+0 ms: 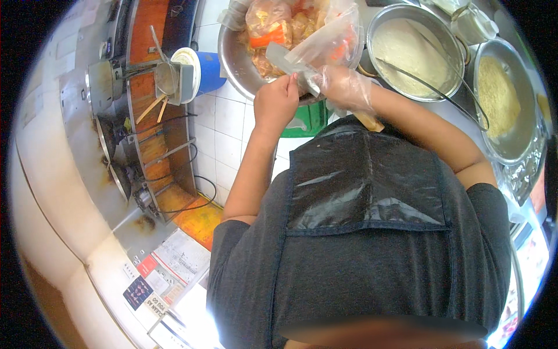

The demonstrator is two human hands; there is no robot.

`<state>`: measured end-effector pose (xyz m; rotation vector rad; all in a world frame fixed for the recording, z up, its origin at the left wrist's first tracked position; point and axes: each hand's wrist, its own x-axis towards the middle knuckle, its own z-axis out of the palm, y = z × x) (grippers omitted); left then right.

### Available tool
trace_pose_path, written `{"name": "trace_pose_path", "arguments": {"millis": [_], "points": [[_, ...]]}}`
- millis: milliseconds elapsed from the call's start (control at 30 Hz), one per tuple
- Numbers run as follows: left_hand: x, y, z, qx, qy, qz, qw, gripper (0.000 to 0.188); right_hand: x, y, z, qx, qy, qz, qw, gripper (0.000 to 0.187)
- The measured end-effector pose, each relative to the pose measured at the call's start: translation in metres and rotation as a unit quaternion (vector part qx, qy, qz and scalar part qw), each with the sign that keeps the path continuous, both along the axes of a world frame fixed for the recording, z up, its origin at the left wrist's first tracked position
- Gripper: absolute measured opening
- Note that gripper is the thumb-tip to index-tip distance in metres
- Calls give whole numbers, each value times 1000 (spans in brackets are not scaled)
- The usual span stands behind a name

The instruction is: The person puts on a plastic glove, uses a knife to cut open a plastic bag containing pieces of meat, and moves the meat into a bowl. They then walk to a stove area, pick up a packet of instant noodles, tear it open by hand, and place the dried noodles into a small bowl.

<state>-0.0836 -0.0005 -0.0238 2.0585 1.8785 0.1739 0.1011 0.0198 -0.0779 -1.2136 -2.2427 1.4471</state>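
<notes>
My right hand [340,87], in a clear plastic glove, is closed round what looks like a knife with a wide flat grey blade [283,59]. A wooden handle end [369,121] sticks out below that hand. Bare and closed, my left hand [276,100] has its thumb and fingers against the blade's near side; whether it pinches the blade or something else I cannot tell. Both hands are over the near rim of a large metal bowl [228,64]. In the bowl lie raw marinated meat pieces [264,68] and a filled clear bag [268,24]. Another clear plastic bag [314,46] drapes beside my right hand.
To the right stand a pot of pale batter [407,49] with long utensils across it and a metal basin of crumbs [500,96]. A green crate [308,120] sits under the bowl. At left are a blue bucket [209,71], a strainer [167,78] and blackened pans [119,174].
</notes>
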Motion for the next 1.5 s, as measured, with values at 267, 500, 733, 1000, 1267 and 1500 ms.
{"name": "trace_pose_path", "arguments": {"millis": [267, 500, 733, 1000, 1267, 1500], "points": [[-1, -3, -5, 34, -35, 8, 999, 44, -30, 3, -32, 125, -35, 38, 991, 25], [-10, 10, 5, 25, -56, 78, 995, 42, -35, -8, -12, 65, -30, 43, 996, 18], [15, 21, 1, 5, -94, 58, 994, 37, -57, 4, -27, 255, -59, 150, 953, 16], [-12, 25, 24, 36, -214, 130, 967, 43, -13, 3, 13, -93, 47, -118, 988, 33], [-39, -15, -1, -70, -440, 265, 855, 33, 15, 24, 35, 55, -69, 19, 996, 39], [-52, -30, -16, -100, -689, 388, 604, 17, 5, 18, 44, 159, 126, -94, 975, 27]]}}
